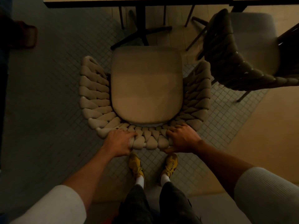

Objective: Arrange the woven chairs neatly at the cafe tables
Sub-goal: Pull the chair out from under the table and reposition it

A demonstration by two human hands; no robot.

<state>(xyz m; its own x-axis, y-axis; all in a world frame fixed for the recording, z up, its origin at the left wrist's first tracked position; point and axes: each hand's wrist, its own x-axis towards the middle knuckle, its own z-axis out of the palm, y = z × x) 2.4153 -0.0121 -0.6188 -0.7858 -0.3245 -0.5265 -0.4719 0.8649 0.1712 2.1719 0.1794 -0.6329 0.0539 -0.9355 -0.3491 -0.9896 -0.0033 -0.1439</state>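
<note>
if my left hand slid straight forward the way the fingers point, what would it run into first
Probably the seat cushion: the left hand grips the woven chair back, fingers aimed up-right over the weave. Depth is unclear.

The chair has a back of thick, padded cloth ropes woven in a chunky braid, pale beige and matt, soft-looking. Its seat cushion is smooth matt fabric of the same beige, without visible pattern. The second chair to the right has the same braided cloth in a darker tone, with thin dark legs that look like metal. The floor is small square tiles, grey and matt, with pale grout lines. The table has a smooth light top with a dark edge, on a dark matt base, probably metal. The shoes look like worn yellow leather or suede; the sleeves are ribbed white cloth.
</note>
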